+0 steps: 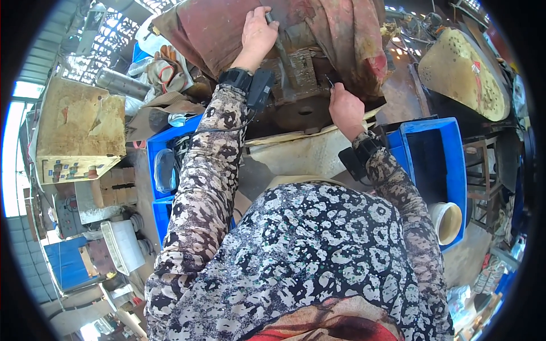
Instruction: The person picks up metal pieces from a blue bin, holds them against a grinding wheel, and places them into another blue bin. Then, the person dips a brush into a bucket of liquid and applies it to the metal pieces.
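Observation:
At the top of the view my left hand (259,35) is closed around the upper end of a grey metal lever (280,54). The lever slants down over a worn, greasy metal machine block (304,71). To the right of the block my right hand (346,108) pinches a small thin dark piece (330,81) between thumb and finger; its exact kind is too small to make out. Between the hands and nearer to me is a dark round plate (304,112) with a hole in it. Stained reddish cloth (350,42) drapes over the machine beside both hands.
Blue bins stand on both sides; the right bin (459,170) holds a whitish cylindrical container (446,223). A clear plastic box (165,170) sits at the left bin. Work gloves (165,71) lie at upper left, above a yellowed control box (79,122). A pale sheet (304,156) spans before me.

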Available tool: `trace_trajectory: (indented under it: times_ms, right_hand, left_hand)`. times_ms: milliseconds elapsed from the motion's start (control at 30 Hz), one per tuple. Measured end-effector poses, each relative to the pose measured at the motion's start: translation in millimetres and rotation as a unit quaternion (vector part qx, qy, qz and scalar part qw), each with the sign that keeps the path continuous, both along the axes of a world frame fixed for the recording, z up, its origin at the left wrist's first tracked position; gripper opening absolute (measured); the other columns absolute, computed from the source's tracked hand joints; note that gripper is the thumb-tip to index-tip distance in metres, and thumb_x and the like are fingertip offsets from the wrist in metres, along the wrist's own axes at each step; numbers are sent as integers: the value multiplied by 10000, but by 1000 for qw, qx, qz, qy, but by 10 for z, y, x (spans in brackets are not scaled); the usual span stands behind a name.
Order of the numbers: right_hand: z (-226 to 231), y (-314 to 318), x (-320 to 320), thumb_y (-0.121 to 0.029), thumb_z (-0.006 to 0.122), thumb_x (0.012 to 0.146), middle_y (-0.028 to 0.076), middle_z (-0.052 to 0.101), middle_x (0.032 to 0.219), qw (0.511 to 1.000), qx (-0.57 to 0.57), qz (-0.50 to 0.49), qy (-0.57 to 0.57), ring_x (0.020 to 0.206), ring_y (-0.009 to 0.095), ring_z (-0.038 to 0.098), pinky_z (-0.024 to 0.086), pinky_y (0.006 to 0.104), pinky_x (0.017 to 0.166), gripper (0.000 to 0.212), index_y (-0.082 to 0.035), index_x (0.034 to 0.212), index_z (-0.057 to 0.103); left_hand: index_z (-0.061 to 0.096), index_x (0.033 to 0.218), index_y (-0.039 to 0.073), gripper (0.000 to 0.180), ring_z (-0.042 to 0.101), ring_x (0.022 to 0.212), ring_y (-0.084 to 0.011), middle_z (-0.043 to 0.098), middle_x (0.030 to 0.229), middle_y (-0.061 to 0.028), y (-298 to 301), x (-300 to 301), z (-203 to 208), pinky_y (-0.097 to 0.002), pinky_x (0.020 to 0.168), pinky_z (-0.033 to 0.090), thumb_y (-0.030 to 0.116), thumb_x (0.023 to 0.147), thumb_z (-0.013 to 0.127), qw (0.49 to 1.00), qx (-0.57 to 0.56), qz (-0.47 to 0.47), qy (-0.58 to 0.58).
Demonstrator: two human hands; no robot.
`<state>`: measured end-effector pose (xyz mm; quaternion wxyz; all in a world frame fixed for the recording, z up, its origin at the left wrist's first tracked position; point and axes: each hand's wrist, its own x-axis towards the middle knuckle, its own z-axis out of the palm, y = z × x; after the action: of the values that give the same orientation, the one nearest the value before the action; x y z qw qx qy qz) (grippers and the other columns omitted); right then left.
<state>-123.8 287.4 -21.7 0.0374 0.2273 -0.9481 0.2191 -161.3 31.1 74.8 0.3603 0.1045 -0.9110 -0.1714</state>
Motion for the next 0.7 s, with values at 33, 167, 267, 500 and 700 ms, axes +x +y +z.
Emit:
trace_trajectory:
  times_ms: [33,167,267,500,700]
  right_hand:
    - [13,2,3,-240,466,935,152,656,729,1000,0,2,-1,698,372,648,500,492,606,168,-77,904,493]
    - [34,3,-21,-244,463,936,161,657,741,1000,1,7,-9,717,381,647,498,500,621,172,-77,915,496]
    - [-26,24,-81,-263,456,944,171,652,740,1000,1,13,-6,713,392,640,494,514,615,188,-80,931,499]
    - [-2,-27,2,-255,453,940,175,657,750,1000,20,18,-3,725,393,645,497,510,627,186,-77,918,498]
    - [-36,-25,46,-260,452,939,183,652,735,1000,3,1,0,718,402,641,493,522,631,182,-85,917,494]
  left_hand:
    - [539,1205,106,436,585,1020,-318,572,1108,-147,-16,33,-44,-407,867,475,198,798,668,1000,0,2,-1]
    - [480,1295,78,555,635,828,-212,593,1085,-110,-135,300,-243,-352,772,516,122,782,687,976,196,-90,24]
    - [497,1289,62,511,631,781,-153,628,1038,-81,-139,358,-232,-307,710,523,130,814,674,953,276,-120,17]
    - [550,1210,36,443,647,894,-322,657,970,-190,-134,135,-72,-383,780,511,189,815,678,980,144,-121,64]
    - [562,1191,26,441,651,858,-328,654,912,-205,-152,175,89,-377,758,515,201,805,684,987,145,-67,-30]
